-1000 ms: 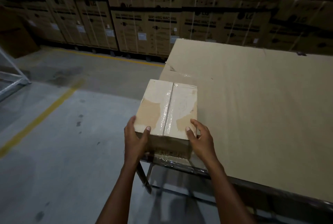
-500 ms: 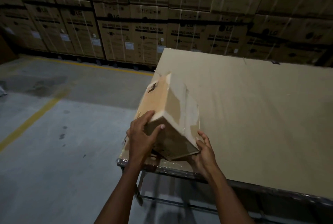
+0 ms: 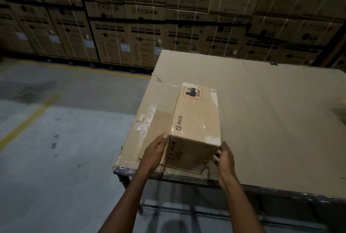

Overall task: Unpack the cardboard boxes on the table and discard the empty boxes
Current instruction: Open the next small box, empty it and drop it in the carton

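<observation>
A small brown cardboard box (image 3: 196,118) marked PICO, with a red-bordered warning label at its far end, lies on its side near the table's front left corner. My left hand (image 3: 156,153) grips its near left edge, thumb on the upper corner. My right hand (image 3: 224,159) cups its near right lower corner. The table (image 3: 271,120) is covered with a flat cardboard sheet taped down with clear tape.
Stacked washing machine cartons (image 3: 146,45) form a wall beyond the table. Grey concrete floor with yellow lines (image 3: 28,120) lies to the left. The table's metal frame edge (image 3: 168,175) runs just under my wrists.
The box has been rolled over onto another side, so the PICO face now points up instead of the taped seam. Both hands shifted to its near end.
</observation>
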Demonstrator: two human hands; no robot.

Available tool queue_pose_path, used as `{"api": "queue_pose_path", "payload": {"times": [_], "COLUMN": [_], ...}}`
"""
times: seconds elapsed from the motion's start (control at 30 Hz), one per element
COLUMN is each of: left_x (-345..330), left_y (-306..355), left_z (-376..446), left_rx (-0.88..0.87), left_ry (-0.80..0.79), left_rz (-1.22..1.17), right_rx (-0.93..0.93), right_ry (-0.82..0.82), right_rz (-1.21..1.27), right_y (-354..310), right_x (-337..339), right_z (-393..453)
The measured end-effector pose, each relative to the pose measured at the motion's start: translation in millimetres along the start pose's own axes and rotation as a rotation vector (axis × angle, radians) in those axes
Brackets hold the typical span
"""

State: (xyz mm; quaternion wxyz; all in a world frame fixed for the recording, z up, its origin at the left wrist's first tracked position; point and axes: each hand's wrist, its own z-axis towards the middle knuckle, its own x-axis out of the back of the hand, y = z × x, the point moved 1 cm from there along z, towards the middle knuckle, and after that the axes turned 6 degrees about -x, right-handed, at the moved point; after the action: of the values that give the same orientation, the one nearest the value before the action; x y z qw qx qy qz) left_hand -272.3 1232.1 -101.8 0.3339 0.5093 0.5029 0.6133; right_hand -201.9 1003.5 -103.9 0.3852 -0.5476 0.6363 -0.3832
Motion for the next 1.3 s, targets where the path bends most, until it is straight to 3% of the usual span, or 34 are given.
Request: {"api": "queue_pose_path", "payload": {"times": [0.27, 0.5, 0.67, 0.77, 0.9, 1.1, 1.3], "left_x": [-12, -16, -14, -21, -44, -75, -86], "left_y": [15, 23, 37, 48, 45, 35, 35], "left_z": [-13, -11, 6, 12, 18, 16, 21], "left_rx": [0.098, -0.05, -0.291, -0.376, -0.386, -0.355, -0.331], "left_ry": [-0.041, 0.071, 0.157, 0.057, -0.084, -0.16, -0.176], "left_rz": [-0.231, -0.175, 0.069, 0.2, 0.523, 0.552, 0.533], "right_rx": [0.1, 0.067, -0.154, -0.313, -0.427, -0.387, -0.095], "right_ry": [-0.106, -0.112, -0.132, -0.102, 0.023, 0.072, 0.264], "right_rz": [-0.085, -0.01, 0.266, 0.366, 0.237, 0.04, -0.181], "right_y": [-36, -36, -24, -11, 4, -2, -23], "right_x": [-11, 0, 21, 33, 49, 64, 78], "right_z": [-8, 8, 31, 36, 39, 34, 30]}}
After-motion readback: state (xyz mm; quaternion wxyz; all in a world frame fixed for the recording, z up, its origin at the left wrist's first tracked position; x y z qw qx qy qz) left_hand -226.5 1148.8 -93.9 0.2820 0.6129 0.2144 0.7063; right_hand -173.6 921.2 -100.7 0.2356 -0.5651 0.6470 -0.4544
